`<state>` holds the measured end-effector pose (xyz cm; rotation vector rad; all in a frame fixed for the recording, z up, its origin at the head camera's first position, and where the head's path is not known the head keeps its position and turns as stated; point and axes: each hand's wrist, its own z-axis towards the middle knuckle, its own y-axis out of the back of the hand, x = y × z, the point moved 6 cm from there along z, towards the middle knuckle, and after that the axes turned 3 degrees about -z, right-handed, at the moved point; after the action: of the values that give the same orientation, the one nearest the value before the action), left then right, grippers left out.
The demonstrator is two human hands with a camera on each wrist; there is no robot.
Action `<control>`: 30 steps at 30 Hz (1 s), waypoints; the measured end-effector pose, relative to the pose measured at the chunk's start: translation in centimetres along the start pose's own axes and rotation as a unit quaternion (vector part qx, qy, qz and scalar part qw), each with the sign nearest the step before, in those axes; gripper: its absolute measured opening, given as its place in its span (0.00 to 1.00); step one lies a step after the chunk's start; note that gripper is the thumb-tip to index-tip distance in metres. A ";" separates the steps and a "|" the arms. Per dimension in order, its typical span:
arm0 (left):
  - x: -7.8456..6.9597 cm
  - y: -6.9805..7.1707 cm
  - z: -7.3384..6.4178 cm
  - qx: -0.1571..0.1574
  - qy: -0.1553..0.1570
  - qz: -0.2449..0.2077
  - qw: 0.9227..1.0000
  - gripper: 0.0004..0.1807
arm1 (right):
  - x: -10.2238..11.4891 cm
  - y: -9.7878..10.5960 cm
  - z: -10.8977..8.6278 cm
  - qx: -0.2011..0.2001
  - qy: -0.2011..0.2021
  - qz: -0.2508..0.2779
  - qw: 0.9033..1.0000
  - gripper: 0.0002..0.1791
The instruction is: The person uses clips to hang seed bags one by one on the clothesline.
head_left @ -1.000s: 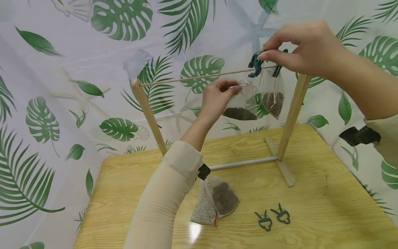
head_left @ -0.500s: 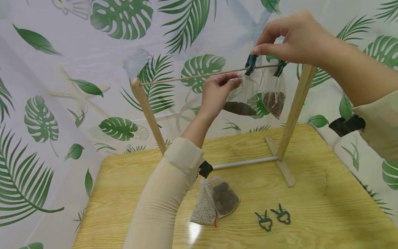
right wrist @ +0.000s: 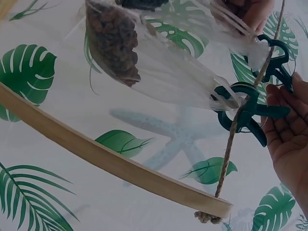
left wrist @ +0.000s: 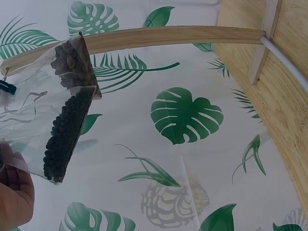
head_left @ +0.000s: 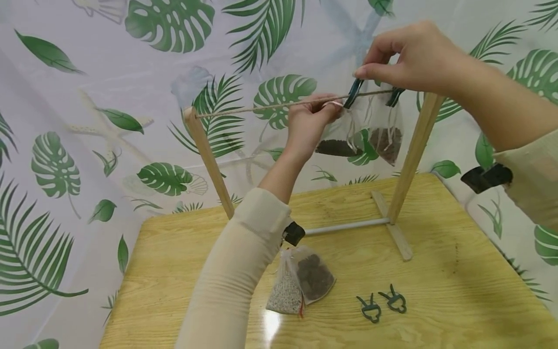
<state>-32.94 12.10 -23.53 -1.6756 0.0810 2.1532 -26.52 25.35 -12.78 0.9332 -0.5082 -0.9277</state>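
My left hand (head_left: 307, 123) pinches the top edge of a sheer drawstring bag (head_left: 337, 148) close to the rope (head_left: 270, 107). Dark pellets (left wrist: 67, 137) fill the bottom of that bag. With thumb and fingers, my right hand (head_left: 416, 60) pinches the handles of a dark green spring clip (head_left: 355, 91). In the right wrist view this clip's jaws meet the bag's gathered top at the rope. Just to the right, a second green clip (right wrist: 245, 108) holds another sheer bag (head_left: 387, 140) of brown lumps on the rope.
The rope runs between two wooden posts (head_left: 209, 162), joined low down by a white rod (head_left: 348, 226). On the wooden table (head_left: 457, 300) lie a bag of speckled grains (head_left: 285, 293), a bag of dark lumps (head_left: 315, 276) and two green clips (head_left: 370, 310).
My left hand has raised the bag's top toward the rope. My right hand has brought the clip slightly left and down against the bag's top, its handles now closer together.
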 end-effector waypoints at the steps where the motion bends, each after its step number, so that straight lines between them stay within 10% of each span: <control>1: 0.0 -0.1 0.0 0.001 -0.002 -0.003 1.000 0.09 | 0.0 0.0 0.0 0.003 -0.001 -0.003 1.000 0.07; 12: 0.1 -0.3 -0.1 -0.006 0.012 -0.034 0.999 0.11 | -0.3 -1.2 0.0 0.046 -0.031 0.016 0.998 0.09; 22: -0.4 0.4 -0.9 -0.012 -0.023 0.138 0.990 0.08 | -0.6 -2.2 -0.1 0.127 -0.068 0.048 0.988 0.22; 30: 0.4 0.8 -1.0 -0.018 -0.020 0.111 0.993 0.09 | -0.3 -2.2 -0.1 0.124 -0.055 0.029 0.990 0.23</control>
<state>-32.33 11.21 -24.32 -1.7139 0.2302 2.3610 -27.58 25.02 -14.70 1.0883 -0.7541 -0.8789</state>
